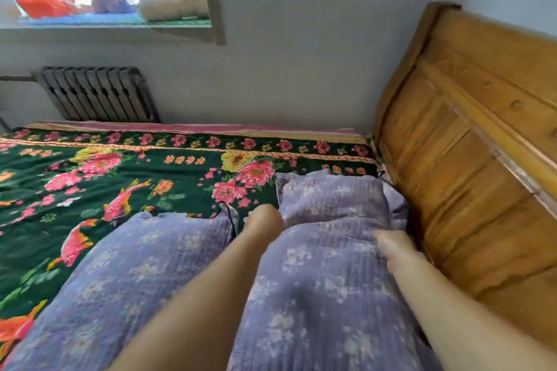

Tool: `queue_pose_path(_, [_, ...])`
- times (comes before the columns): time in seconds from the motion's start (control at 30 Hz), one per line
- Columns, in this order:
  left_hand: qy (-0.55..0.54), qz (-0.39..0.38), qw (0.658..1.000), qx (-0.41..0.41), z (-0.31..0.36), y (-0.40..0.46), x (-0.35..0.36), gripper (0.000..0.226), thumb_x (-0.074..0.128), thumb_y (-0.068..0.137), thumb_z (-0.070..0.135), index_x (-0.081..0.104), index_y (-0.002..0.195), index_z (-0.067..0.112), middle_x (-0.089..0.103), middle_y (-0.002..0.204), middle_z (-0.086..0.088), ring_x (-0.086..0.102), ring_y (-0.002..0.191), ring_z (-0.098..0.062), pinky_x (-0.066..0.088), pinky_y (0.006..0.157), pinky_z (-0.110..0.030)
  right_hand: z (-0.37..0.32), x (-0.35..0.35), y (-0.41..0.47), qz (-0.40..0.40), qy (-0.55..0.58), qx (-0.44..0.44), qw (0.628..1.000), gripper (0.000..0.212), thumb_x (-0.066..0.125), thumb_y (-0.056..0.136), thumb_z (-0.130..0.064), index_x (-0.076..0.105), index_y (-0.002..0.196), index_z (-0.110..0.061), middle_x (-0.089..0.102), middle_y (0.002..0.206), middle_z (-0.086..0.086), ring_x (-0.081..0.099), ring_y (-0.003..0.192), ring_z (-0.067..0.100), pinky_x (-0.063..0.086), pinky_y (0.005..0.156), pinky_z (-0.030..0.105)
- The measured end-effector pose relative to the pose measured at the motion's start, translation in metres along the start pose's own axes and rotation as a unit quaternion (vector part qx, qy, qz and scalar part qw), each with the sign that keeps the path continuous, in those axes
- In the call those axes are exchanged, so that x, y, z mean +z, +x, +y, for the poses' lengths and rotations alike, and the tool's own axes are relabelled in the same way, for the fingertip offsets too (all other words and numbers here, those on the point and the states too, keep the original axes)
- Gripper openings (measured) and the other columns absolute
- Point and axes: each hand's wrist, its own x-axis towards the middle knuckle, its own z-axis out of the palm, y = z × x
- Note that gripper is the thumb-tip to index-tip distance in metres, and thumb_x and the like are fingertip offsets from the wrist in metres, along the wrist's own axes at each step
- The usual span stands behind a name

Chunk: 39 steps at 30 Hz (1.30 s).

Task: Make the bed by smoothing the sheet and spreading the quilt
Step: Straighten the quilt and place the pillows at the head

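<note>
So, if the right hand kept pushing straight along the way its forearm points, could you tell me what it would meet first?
Probably the purple pillow at the headboard end. The right hand lies on the purple quilt and points up-left along it toward that pillow, though depth is unclear.

Both bare arms reach forward, left hand and right hand curled.

one purple quilt, one floral sheet, two hands, one radiator

Lilac flowered quilt, green floral sheet
</note>
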Motion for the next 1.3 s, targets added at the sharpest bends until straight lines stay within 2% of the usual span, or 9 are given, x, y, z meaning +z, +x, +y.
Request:
queue_pose_path(0.13, [0.028,-0.038,0.999,-0.021,-0.035,0.021,0.01,0.027,0.049,0.092,0.013,0.048,0.066,0.018,0.056,0.08,-0.008,0.049,0.079,-0.024,0.047,0.075,-0.032,0.001,0.022,-0.011,-0.012,-0.078,0.029,0.996,0.067,0.061,0.087,-0.037,0.04,0.141,-0.004,0.056,0.115,0.018,0.058,0.097,0.035,0.044,0.074,0.037])
queue_pose_path(0.27, [0.014,-0.078,0.996,-0.048,-0.044,0.029,0.026,0.024,0.05,0.093,0.022,0.055,0.078,0.005,0.044,0.063,-0.006,0.038,0.052,-0.02,0.026,0.048,-0.026,0.004,0.031,-0.01,-0.012,-0.188,0.045,0.981,0.08,0.051,0.091,-0.054,0.021,0.15,-0.011,0.031,0.151,0.015,0.038,0.132,0.038,0.037,0.104,0.044])
queue_pose_path(0.33, [-0.001,-0.095,0.993,-0.065,-0.049,0.033,0.037,0.041,0.054,0.092,0.033,0.055,0.116,0.0,0.057,0.081,-0.01,0.049,0.061,-0.019,0.033,0.05,-0.026,0.003,0.032,-0.011,-0.019,-0.216,0.055,0.975,0.083,0.047,0.092,-0.057,0.016,0.151,-0.008,0.023,0.155,0.016,0.028,0.139,0.037,0.028,0.112,0.045])
queue_pose_path(0.47, [-0.041,-0.11,0.99,-0.084,-0.053,0.044,0.055,0.079,0.06,0.084,0.054,0.031,0.145,0.015,0.038,0.146,-0.012,0.045,0.127,-0.031,0.04,0.1,-0.04,0.0,0.034,-0.001,-0.031,-0.235,0.076,0.968,0.081,0.046,0.094,-0.054,0.012,0.152,-0.009,0.024,0.155,0.015,0.029,0.139,0.035,0.029,0.106,0.041])
queue_pose_path(0.9, [0.009,-0.076,0.962,-0.263,-0.059,0.085,0.092,0.124,0.031,0.048,0.095,0.023,0.146,0.02,0.042,0.143,-0.014,0.04,0.13,-0.039,0.027,0.108,-0.055,0.005,0.039,0.047,-0.018,-0.174,0.152,0.973,0.101,0.057,0.084,-0.061,-0.004,0.153,-0.02,0.02,0.155,0.018,0.026,0.137,0.04,0.031,0.104,0.045])
queue_pose_path(1.03, [-0.016,-0.099,0.958,-0.267,-0.061,0.087,0.093,0.112,0.038,0.069,0.086,0.02,0.148,0.008,0.043,0.143,-0.016,0.044,0.127,-0.036,0.034,0.105,-0.043,0.012,0.044,0.055,-0.01,-0.111,0.171,0.979,0.114,0.075,0.069,-0.053,-0.001,0.15,-0.03,0.031,0.151,0.012,0.043,0.122,0.039,0.044,0.097,0.049])
queue_pose_path(1.13, [0.015,-0.075,0.975,-0.21,-0.056,0.088,0.088,0.085,0.049,0.077,0.075,0.053,0.119,0.002,0.062,0.112,-0.016,0.058,0.104,-0.031,0.043,0.077,-0.032,0.009,0.04,0.052,-0.034,-0.078,0.167,0.982,0.097,0.073,0.081,-0.025,0.006,0.151,-0.021,0.044,0.138,0.014,0.05,0.089,0.029,0.046,0.077,0.037])
queue_pose_path(1.23, [0.026,-0.077,0.981,-0.173,-0.046,0.084,0.077,0.057,0.058,0.085,0.057,0.05,0.067,0.004,0.052,0.066,-0.012,0.051,0.066,-0.026,0.028,0.051,-0.032,0.01,0.035,0.052,-0.056,-0.03,0.151,0.986,0.082,0.067,0.085,-0.015,0.019,0.151,-0.019,0.043,0.143,0.013,0.052,0.109,0.034,0.043,0.085,0.038])
queue_pose_path(1.3, [0.046,-0.098,0.981,-0.163,-0.039,0.078,0.071,0.053,0.058,0.088,0.051,0.06,0.083,-0.002,0.06,0.078,-0.019,0.057,0.076,-0.031,0.033,0.055,-0.034,0.01,0.031,0.047,-0.045,0.016,0.132,0.99,0.075,0.065,0.084,-0.01,0.029,0.149,-0.019,0.048,0.139,0.013,0.054,0.104,0.033,0.045,0.083,0.038])
